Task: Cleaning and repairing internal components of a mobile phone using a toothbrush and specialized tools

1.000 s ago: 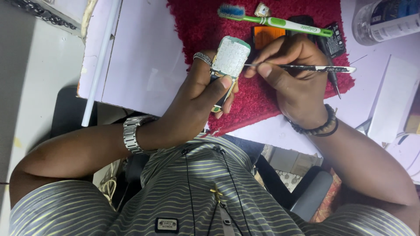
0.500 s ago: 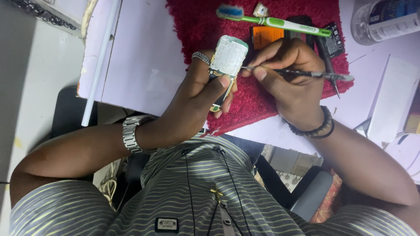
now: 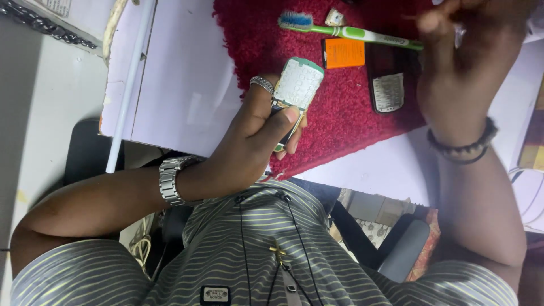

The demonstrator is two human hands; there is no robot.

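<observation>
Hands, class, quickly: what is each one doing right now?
Left hand: closed around a small circuit board.
Right hand: raised and blurred; its grip cannot be told.

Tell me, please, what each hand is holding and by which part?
The left hand grips the circuit board by its lower end. The right hand is blurred; whether it holds anything cannot be told.

The left hand (image 3: 255,141) has open white tabletop (image 3: 181,85) to its left, bounded further out by a white rod (image 3: 130,85). Beyond its fingertips, bare red mat (image 3: 255,34) is passable. To its right, an orange pad (image 3: 343,52), a dark phone shell (image 3: 388,85) and a green toothbrush (image 3: 351,33) obstruct the path toward the right hand (image 3: 464,68).
</observation>
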